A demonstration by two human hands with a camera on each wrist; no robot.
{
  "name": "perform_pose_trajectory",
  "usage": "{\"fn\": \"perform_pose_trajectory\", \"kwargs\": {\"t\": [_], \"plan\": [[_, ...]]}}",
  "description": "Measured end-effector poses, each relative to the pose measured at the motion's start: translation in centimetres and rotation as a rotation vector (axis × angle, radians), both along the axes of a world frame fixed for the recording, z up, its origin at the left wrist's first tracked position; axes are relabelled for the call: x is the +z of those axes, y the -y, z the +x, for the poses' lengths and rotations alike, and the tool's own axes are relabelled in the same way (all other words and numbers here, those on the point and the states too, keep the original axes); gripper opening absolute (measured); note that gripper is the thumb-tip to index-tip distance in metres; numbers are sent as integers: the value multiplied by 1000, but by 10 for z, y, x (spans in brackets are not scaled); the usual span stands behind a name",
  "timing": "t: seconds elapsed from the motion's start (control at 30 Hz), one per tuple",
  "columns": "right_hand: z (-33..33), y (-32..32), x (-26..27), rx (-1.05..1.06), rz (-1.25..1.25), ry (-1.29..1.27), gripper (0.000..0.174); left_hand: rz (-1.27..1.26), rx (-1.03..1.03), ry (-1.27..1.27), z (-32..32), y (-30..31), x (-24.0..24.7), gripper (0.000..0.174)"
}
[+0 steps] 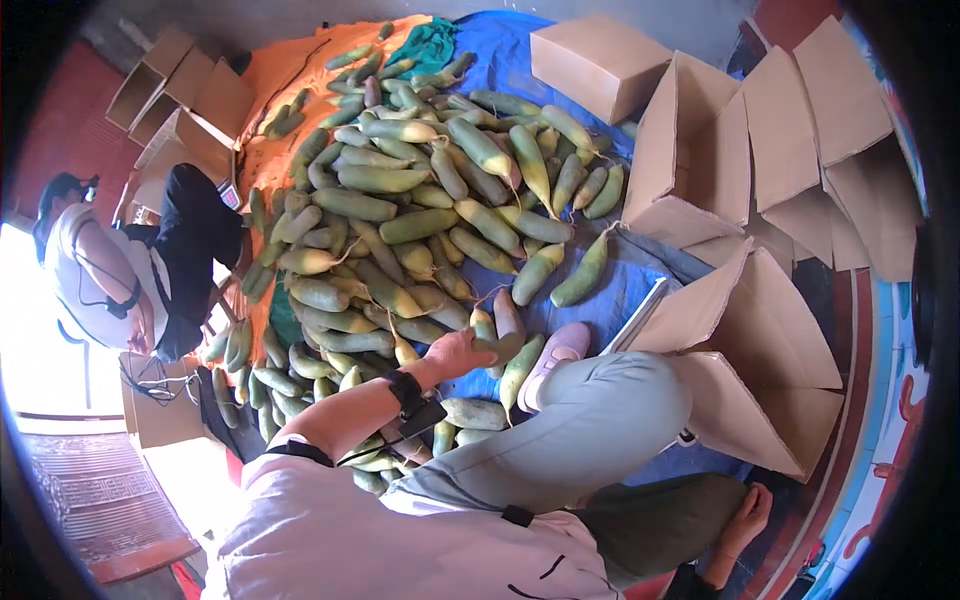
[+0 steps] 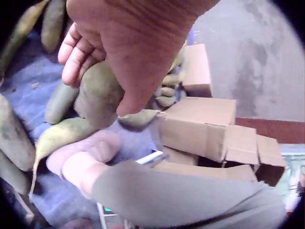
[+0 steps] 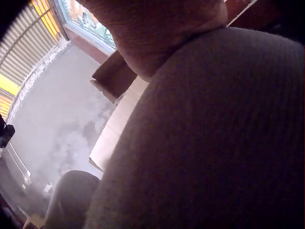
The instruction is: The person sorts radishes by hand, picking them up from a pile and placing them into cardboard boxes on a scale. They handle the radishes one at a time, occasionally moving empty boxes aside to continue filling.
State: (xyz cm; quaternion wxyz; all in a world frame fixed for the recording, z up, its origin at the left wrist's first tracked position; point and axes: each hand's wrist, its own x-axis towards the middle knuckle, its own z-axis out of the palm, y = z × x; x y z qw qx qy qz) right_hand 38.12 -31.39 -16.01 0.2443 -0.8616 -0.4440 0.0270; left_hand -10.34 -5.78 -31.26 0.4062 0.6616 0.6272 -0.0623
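My left hand (image 1: 460, 356) grips a thick green radish (image 2: 97, 95), with the thumb on one side and the fingers on the other. In the head view the held radish reaches from the hand toward the pink shoe (image 1: 560, 358). Below it, in the left wrist view, a paler radish (image 2: 64, 133) with a long root tip lies by the shoe. A large heap of green radishes (image 1: 400, 200) spreads out beyond the hand. My right hand (image 1: 750, 512) rests on my right knee, holding nothing; the right wrist view shows only part of it (image 3: 162, 33), beside the trouser leg.
An open cardboard box (image 1: 740, 370) stands right of my left knee, with more open boxes (image 1: 690, 150) behind it. Blue sheeting (image 1: 625, 290) and orange sheeting (image 1: 265, 80) lie under the heap. Another person (image 1: 110, 260) sits at the left, near a wooden bench (image 1: 100, 490).
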Motion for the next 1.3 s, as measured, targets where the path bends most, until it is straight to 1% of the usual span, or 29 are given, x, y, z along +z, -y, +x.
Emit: {"fn": "perform_pose_trajectory", "kwargs": {"t": [0.07,0.1,0.17,0.2,0.27,0.33,0.37,0.4,0.47,0.5,0.53,0.57,0.63,0.67,0.73,0.8,0.83,0.87,0.9,0.93,0.97,1.0,1.03,1.07,1.13,1.2,1.23,1.27,1.3], "plan": [[-1,-4,4,63,4,-15,15,74,129,254,11,-12,48,55],[-1,-7,6,119,-6,-29,15,90,135,255,17,-15,71,55],[-6,-19,18,187,29,-9,14,126,186,555,29,-16,115,55],[-10,-27,28,245,48,11,14,138,186,557,36,-13,133,55],[-36,-47,64,265,116,3,16,121,150,817,49,-7,167,54],[-69,-62,100,278,182,-2,19,116,34,898,63,3,198,54],[-85,-68,116,330,178,16,27,150,-54,927,71,9,213,52],[-103,-74,130,383,173,36,36,126,-165,978,80,12,210,49],[-139,-84,148,601,155,115,55,69,-260,1034,98,27,216,46],[-143,-84,144,730,142,112,66,-35,-310,1093,104,34,220,44],[-152,-88,141,826,151,115,68,-140,-360,1148,110,41,222,41],[-161,-90,141,845,61,104,69,-283,-342,1168,117,51,218,43],[-166,-88,139,863,-31,92,70,-368,-387,1193,122,61,216,43],[-165,-83,137,819,-119,54,69,-413,-386,1176,121,63,217,43],[-159,-77,130,792,-215,11,68,-436,-342,1326,115,63,207,44],[-136,-76,122,519,-166,82,64,-256,-265,1255,88,54,198,45],[-121,-80,120,460,-48,36,57,-306,-93,1233,69,47,176,43],[-100,-85,119,401,65,-12,50,-184,24,1047,44,40,157,40],[-74,-87,115,330,71,93,49,-94,97,907,10,32,128,37],[-45,-89,111,262,77,199,49,127,153,723,-23,30,124,34],[-17,-91,108,229,54,162,47,152,277,653,-61,31,108,28],[8,-93,103,195,31,126,47,313,243,409,-112,31,67,21],[31,-95,98,198,-16,137,47,549,132,275,-171,36,14,16],[51,-97,92,201,-63,150,47,427,295,-15,-182,53,61,16],[72,-104,80,227,-94,140,48,487,-383,-664,-289,83,-25,18],[76,-113,78,197,-356,98,47,197,0,-611,-299,124,3,22],[80,-119,73,206,-359,98,47,173,78,-595,-319,147,-16,25],[87,-124,64,243,-387,65,43,150,156,-579,-319,162,-15,29],[94,-128,55,278,-412,31,40,170,-49,-607,-316,180,-14,39]]}}
